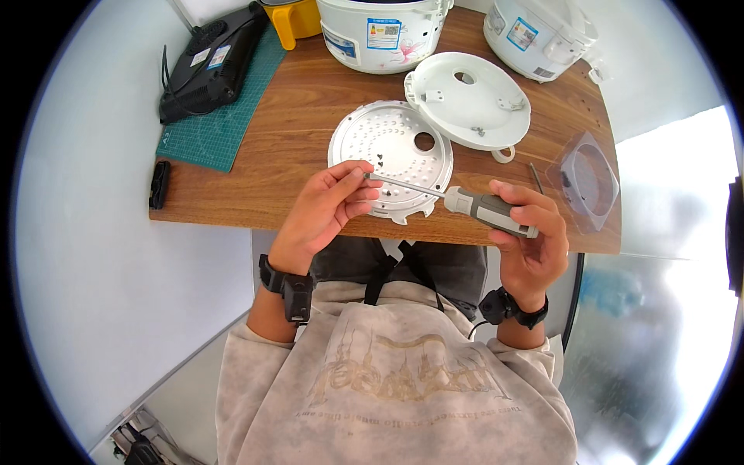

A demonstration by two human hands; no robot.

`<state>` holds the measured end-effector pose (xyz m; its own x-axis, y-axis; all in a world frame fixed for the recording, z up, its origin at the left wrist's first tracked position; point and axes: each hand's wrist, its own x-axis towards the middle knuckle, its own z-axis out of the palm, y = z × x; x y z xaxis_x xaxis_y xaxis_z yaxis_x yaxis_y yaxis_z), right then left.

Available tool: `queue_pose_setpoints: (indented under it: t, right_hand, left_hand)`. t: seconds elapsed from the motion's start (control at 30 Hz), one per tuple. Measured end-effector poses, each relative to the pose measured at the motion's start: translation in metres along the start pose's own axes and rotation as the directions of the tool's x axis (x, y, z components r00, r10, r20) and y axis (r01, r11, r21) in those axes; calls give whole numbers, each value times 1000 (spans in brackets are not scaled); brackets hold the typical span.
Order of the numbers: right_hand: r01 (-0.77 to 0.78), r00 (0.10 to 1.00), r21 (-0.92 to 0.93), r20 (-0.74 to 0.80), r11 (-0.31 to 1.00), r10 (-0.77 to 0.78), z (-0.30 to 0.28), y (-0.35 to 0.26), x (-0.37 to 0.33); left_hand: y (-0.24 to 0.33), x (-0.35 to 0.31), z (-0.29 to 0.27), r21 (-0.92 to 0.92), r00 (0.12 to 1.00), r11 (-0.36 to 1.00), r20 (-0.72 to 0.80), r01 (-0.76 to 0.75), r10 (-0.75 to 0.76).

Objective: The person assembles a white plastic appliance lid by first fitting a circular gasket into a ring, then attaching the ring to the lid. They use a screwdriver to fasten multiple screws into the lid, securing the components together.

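Note:
My right hand (pixel 535 232) is wrapped round the grey and beige handle of a screwdriver (pixel 484 209), its shaft pointing left. At the shaft's tip, the thumb and fingers of my left hand (pixel 329 201) are pinched together; a small thing seems to be between them, too small to make out. Below the shaft lies a round white plate (pixel 364 132) with many small dimples and one larger hole. A few small dark screws (pixel 380 160) rest on it. Overlapping its right edge is a white round lid (pixel 496 116), hollow side up, with some small screws (pixel 478 131) inside.
Two white rice cookers (pixel 341 54) (pixel 527 43) stand at the back, beside a yellow jug (pixel 294 19). A black device with a cord (pixel 213 70) sits on a green cutting mat (pixel 209 143) at left. A clear plastic tray (pixel 593 182) and a thin rod (pixel 536 177) lie at right.

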<state>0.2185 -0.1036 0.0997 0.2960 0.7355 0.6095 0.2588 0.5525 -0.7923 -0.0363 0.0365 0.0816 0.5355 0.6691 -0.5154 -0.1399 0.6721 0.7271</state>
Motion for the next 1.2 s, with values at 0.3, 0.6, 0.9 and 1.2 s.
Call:
queue_pose_setpoints:
  t: [0.3, 0.6, 0.9, 1.2]
  right_hand:
    - [93, 985, -287, 164, 954, -46, -7, -14, 7]
    - [101, 983, -292, 179, 951, -49, -4, -18, 15]
    - [69, 990, -169, 137, 983, -46, -4, -10, 12]
    - [-42, 995, -69, 84, 997, 48, -5, -11, 29]
  left_hand:
    - [0, 3, 6, 178, 998, 982, -15, -64, 68]
    - [-3, 2, 10, 207, 992, 970, 4, -126, 128]
    - [-2, -2, 7, 183, 998, 981, 39, -63, 57]
    - [8, -9, -10, 421, 997, 903, 44, -81, 69]
